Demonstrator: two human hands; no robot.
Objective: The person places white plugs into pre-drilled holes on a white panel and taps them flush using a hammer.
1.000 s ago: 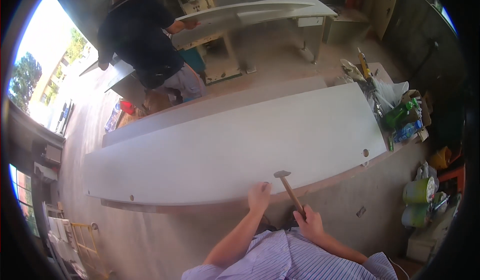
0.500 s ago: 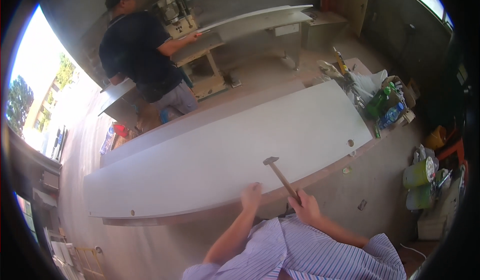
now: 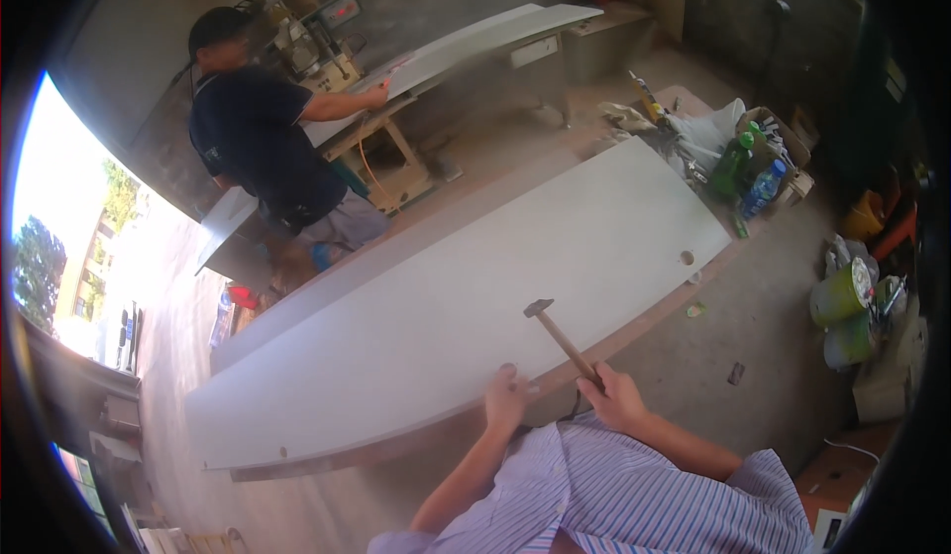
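Striped shirt: the wearer's own shirt, seen from above at the bottom edge, with a bare forearm reaching forward on each side.
Right hand: the right hand is closed around the lower end of a hammer's wooden handle.
Hammer: the hammer slants up and to the left from that fist, its dark metal head seen against the white panel; whether the head touches the surface cannot be told.
Left hand: the left hand is at the panel's near edge, left of the hammer, fingers curled; I cannot tell whether they grip anything or touch the panel.
White panel: a long white panel lies flat across the middle, running from lower left to upper right, with a round hole near its right end and a smaller one near its left.
Bench: a brownish bench shows beneath the panel.
Cans: two yellow-green cans are at the far right, near the floor.
Clutter: beyond the panel's right end, a green bottle and a blue-labelled bottle are beside an open box.
Co-worker: a person in a dark top and cap, one arm stretched over another white board.
Machine: a machine is behind that board, against the wall.
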